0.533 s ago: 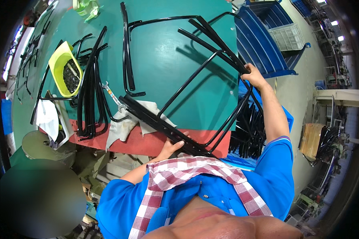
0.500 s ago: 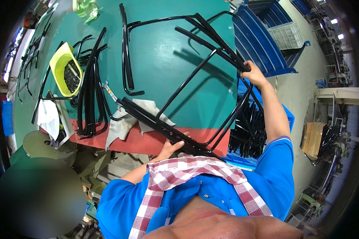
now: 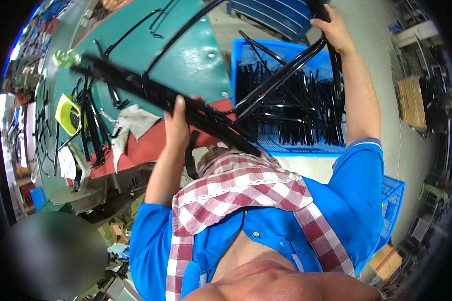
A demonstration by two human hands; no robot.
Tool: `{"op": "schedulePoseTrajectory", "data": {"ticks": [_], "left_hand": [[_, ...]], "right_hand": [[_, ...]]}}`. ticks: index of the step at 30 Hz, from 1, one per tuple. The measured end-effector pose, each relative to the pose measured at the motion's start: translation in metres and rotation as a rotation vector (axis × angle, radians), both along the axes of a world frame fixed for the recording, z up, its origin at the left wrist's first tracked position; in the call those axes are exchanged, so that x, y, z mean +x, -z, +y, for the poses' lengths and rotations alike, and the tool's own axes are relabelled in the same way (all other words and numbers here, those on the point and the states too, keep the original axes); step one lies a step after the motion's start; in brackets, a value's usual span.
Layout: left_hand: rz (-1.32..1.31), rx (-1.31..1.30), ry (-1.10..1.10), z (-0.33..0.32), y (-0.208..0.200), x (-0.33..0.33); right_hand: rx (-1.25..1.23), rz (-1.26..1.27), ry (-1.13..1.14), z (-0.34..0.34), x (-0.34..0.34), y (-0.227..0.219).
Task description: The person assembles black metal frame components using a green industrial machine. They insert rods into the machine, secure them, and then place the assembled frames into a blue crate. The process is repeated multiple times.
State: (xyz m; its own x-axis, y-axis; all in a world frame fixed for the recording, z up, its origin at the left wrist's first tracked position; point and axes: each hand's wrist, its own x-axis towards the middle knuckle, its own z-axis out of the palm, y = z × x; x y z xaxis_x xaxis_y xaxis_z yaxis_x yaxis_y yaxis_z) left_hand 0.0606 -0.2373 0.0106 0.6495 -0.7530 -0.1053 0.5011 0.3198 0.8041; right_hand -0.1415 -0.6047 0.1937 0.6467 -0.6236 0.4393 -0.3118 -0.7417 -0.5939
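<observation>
Both of my hands hold a large black tubular metal frame [image 3: 130, 82], lifted above the table's near edge. My left hand [image 3: 177, 125] is closed round its thick lower bars, thumb on top. My right hand [image 3: 334, 31] grips the far right bar, close to the upper edge of the view. The frame's bent tubes reach over a blue plastic crate [image 3: 291, 150] filled with black metal tubes [image 3: 306, 100]. The frame's top runs out of view.
The green table [image 3: 196, 65] has a red strip [image 3: 140, 153] along its near side. On it lie grey cloths [image 3: 138, 122], a wrench [image 3: 107, 116], several black tubes [image 3: 89, 125] and a yellow tub [image 3: 64, 114]. Another blue bin [image 3: 271, 17] stands beyond the crate.
I have turned right, toward the blue crate, and the frame has come up off the table with both hands. My left hand has moved up and forward.
</observation>
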Motion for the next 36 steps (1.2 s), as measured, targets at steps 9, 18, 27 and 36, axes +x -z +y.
{"op": "schedulePoseTrajectory", "data": {"ticks": [9, 18, 27, 36], "left_hand": [[-0.274, 0.131, 0.381, -0.125, 0.027, -0.047], [-0.152, 0.416, 0.710, -0.151, 0.131, -0.109], [-0.288, 0.384, 0.786, -0.175, 0.101, -0.163], [-0.177, 0.504, 0.877, -0.200, 0.137, -0.215]], "right_hand": [[0.697, 0.080, 0.696, 0.022, -0.204, 0.145], [0.969, 0.048, 0.973, 0.111, -0.323, 0.334], [0.781, 0.219, 1.066, 0.115, -0.377, 0.336], [0.820, 0.426, 1.075, 0.084, -0.451, 0.334]]}}
